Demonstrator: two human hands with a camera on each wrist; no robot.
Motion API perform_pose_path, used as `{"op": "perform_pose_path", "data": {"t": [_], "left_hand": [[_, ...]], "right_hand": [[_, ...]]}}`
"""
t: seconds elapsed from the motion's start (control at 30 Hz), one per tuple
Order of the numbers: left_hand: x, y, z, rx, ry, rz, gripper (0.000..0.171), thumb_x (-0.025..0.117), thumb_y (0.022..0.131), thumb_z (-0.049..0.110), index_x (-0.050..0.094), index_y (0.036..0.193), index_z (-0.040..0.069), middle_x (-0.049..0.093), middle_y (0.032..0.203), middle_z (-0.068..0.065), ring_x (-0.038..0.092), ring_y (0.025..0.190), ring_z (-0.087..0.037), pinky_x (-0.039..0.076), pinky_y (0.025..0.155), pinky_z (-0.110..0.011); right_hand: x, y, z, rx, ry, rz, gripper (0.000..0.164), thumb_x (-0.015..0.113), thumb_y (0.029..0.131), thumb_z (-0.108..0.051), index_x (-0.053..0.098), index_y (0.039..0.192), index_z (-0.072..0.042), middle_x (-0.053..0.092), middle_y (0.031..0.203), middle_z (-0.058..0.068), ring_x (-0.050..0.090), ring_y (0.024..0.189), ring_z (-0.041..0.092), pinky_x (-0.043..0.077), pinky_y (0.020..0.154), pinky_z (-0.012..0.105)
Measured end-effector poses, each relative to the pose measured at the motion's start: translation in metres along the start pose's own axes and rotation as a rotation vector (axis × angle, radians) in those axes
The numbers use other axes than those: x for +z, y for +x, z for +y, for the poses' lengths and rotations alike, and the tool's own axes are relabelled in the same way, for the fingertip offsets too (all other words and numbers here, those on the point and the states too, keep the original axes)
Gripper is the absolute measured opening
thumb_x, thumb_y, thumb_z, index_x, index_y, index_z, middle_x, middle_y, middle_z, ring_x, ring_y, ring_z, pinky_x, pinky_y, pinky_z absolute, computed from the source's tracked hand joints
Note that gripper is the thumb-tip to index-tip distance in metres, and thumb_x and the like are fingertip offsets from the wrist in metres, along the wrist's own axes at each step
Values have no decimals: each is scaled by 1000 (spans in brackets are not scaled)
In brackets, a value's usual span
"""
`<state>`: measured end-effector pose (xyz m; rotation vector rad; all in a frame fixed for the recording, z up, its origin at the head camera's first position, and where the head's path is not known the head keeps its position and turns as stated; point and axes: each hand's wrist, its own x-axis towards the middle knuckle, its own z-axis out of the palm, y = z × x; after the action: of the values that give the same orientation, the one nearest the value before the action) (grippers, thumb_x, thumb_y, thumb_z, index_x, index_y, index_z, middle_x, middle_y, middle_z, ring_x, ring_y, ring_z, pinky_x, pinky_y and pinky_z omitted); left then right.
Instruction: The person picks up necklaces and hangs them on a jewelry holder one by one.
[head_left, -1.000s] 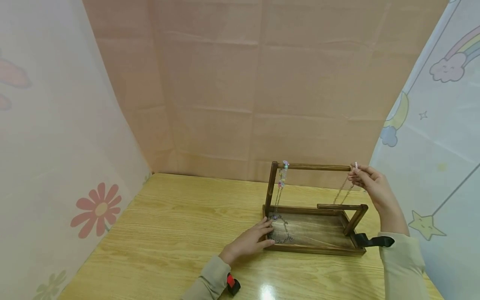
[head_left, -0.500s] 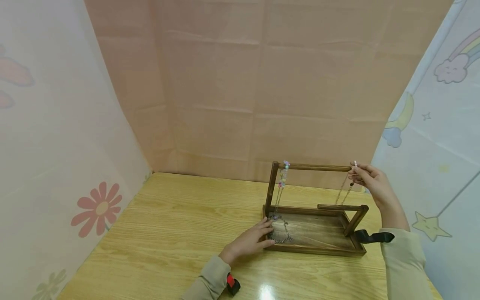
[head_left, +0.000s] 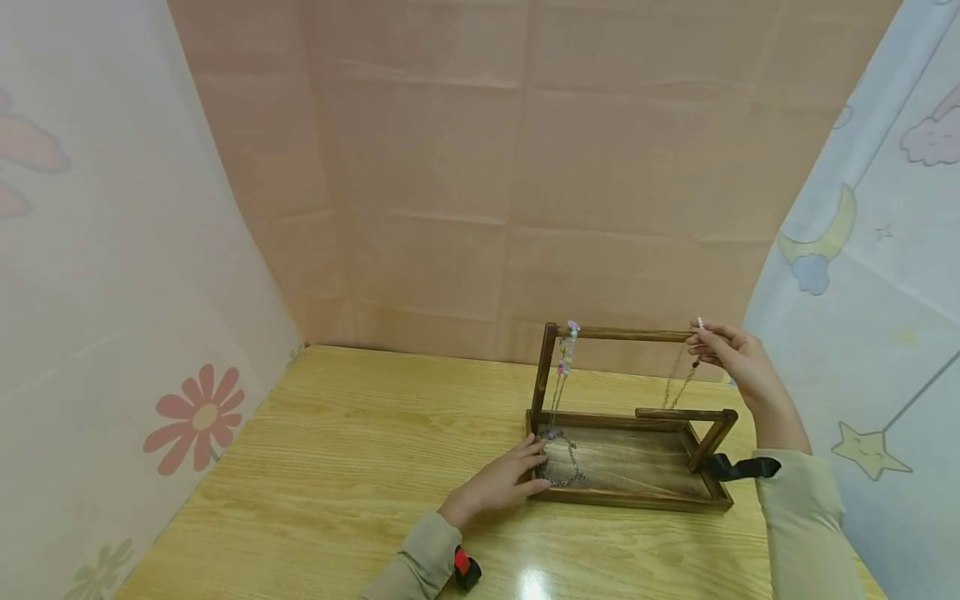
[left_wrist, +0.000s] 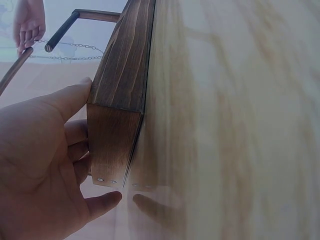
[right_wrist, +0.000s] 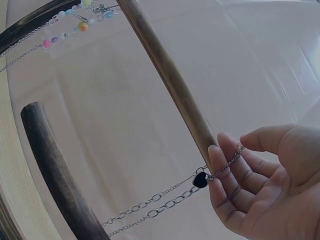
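A dark wooden jewelry stand (head_left: 630, 502), a tray with two bars above it, stands on the table. My right hand (head_left: 731, 354) pinches a silver chain necklace (right_wrist: 170, 202) with a black heart charm (right_wrist: 200, 180) at the free end of the upper bar (right_wrist: 167, 75). White beads (head_left: 701, 323) show above those fingertips. Whether the chain loops over the bar I cannot tell. My left hand (head_left: 498, 482) holds the tray's front left corner (left_wrist: 115, 142), thumb on the front wall and fingers against the left end. A colorful beaded necklace (head_left: 564, 367) hangs at the bar's left end.
A second chain (head_left: 573, 467) lies in the tray's left part. The shorter lower bar (head_left: 678, 413) juts leftward from a right-hand post, below the right hand. Wooden tabletop (head_left: 360, 433) spreads to the left. A patterned cloth (head_left: 892, 333) flanks the right side.
My right hand has shifted slightly left with the chain necklace, and its fingers now cover the upper bar's free end. The left hand and the stand keep their places.
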<state>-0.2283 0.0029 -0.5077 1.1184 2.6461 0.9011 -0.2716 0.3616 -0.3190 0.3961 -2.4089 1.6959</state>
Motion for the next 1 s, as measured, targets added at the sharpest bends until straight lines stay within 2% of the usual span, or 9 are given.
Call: {"op": "perform_pose_path", "data": {"t": [0.1,0.3,0.4,0.6,0.83,1.0], "left_hand": [[1,0,-1,0,-2,2,60,40,96,48,40,141,7,22,154,-4,11,143,-21,26,111,-44],[0,0,-2,-10,-9,1,60,41,96,48,39,141,8,22,154,-3,9,143,-18,26,111,-45],[0,-1,-2,-17,-19,-3,59,41,96,47,39,141,9,21,154,-3,8,143,-17,25,111,-45],[-1,-2,-3,-13,-20,-3,59,42,96,46,39,142,8,21,154,-3,8,143,-18,26,111,-46],[0,-1,-4,-4,-27,2,58,42,97,45,39,141,7,22,154,-4,9,143,-19,26,111,-46],[-1,-1,-3,-14,-28,-2,60,41,96,47,39,141,8,21,154,-4,9,143,-19,26,111,-45]], "right_hand": [[2,1,-2,-1,-36,-1,33,46,98,-22,46,124,-3,65,93,-15,63,83,-1,49,71,11],[10,3,-5,-16,66,-13,16,48,97,-18,53,112,-19,67,92,-12,63,82,1,49,71,12],[15,5,-7,-16,87,-22,16,48,97,-18,53,112,-19,67,92,-11,63,81,1,50,72,13],[24,9,-9,-12,66,-36,23,48,98,-21,50,118,-10,66,93,-11,63,82,1,50,74,14],[35,12,-11,-20,81,-50,16,48,98,-20,54,113,-20,67,91,-10,63,81,1,50,74,15],[41,13,-13,-27,99,-56,17,48,98,-19,54,113,-20,67,91,-9,63,81,2,51,74,15]]}}
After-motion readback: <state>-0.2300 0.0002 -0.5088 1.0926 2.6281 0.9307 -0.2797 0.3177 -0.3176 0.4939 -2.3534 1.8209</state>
